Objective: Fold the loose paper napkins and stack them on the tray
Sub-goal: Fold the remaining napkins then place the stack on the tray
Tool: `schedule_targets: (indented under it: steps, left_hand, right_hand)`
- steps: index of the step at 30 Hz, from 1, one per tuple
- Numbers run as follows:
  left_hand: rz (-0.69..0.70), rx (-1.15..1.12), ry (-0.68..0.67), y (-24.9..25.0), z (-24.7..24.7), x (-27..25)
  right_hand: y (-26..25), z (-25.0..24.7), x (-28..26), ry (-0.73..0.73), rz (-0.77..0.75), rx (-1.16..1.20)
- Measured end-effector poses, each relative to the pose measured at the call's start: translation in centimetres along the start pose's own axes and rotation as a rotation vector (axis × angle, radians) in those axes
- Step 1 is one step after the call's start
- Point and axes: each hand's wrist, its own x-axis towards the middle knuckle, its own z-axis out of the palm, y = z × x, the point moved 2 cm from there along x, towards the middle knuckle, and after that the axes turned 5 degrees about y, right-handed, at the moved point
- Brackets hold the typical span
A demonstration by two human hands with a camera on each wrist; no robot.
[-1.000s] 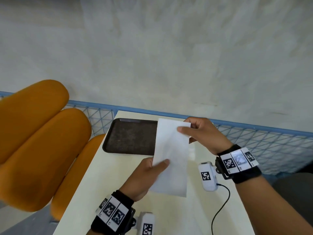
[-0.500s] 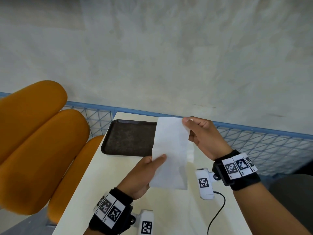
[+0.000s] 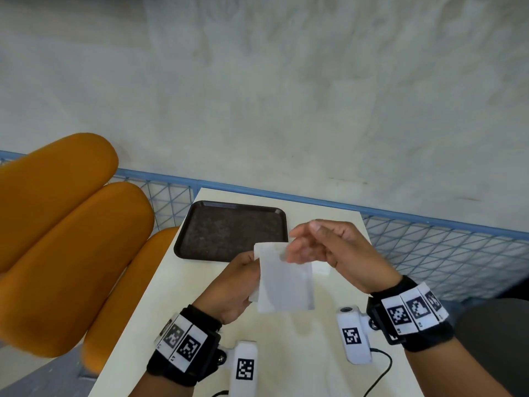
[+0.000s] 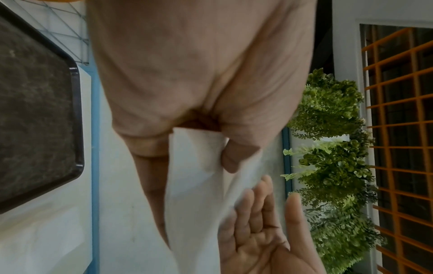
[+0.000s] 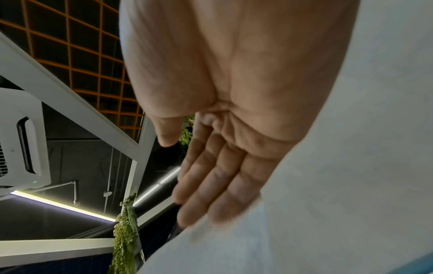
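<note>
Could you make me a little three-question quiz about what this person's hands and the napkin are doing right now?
1. True or false: the tray already holds a stack of folded napkins.
2. Which hand has the napkin in its grip?
A. left hand
B. right hand
C. neither
3. Fill in: the right hand's fingers are ____, not curled round anything.

Key
1. False: the tray's dark surface shows nothing on it.
2. A: its thumb and fingers pinch the napkin's left edge, above the table.
3. Straight: the right hand's palm faces the napkin and grips nothing.
</note>
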Motion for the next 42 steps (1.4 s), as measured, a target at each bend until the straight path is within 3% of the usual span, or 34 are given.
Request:
schedule_targets:
  steps: [2, 6, 11, 20, 22, 26, 28, 34, 37, 42]
  left_hand:
    - [0.019, 0.038, 0.003, 0.2, -0.1, -0.1]
    - [0.058, 0.069, -0.014, 0.5, -0.1, -0.5]
    - [0.079, 0.047, -0.028, 0.8, 0.1, -0.8]
    - [0.045, -0.038, 0.098, 1.0, -0.6, -0.4]
    - [0.121, -0.035, 0.131, 1.5, -0.9, -0.2]
    - [0.473, 0.322, 0.339, 2.2, -1.2, 0.3]
    - [0.583, 0.452, 0.395, 2.1, -1.6, 0.7]
    - [0.732, 0.686, 0.330, 2.0, -1.4, 1.2]
    - [0.816, 0.818, 0.360, 2.4, -1.1, 1.3]
    - [0.756, 0.778, 0.400, 2.6, -2.0, 0.7]
  right_hand:
    - [-0.5, 0.0, 0.0, 0.111, -0.057, -0.007]
    - [-0.7, 0.0, 0.3, 0.272, -0.141, -0.308]
    - [0.3, 0.5, 0.0, 0.139, -0.054, -0.387]
    - [0.6, -0.2, 0.0, 0.225, -0.029, -0.354]
    - [0.6, -0.4, 0.0, 0.222, -0.031, -0.341]
    - [0.8, -0.3, 0.1, 0.217, -0.046, -0.392]
    - [0.9, -0.3, 0.1, 0.205, -0.066, -0.410]
    - [0.3, 0.9, 0.4, 0.112, -0.163, -0.586]
    - [-0.1, 1.2, 0.9, 0.107, -0.231, -0.715]
    - [0.3, -0.7, 0.6, 0.093, -0.274, -0.867]
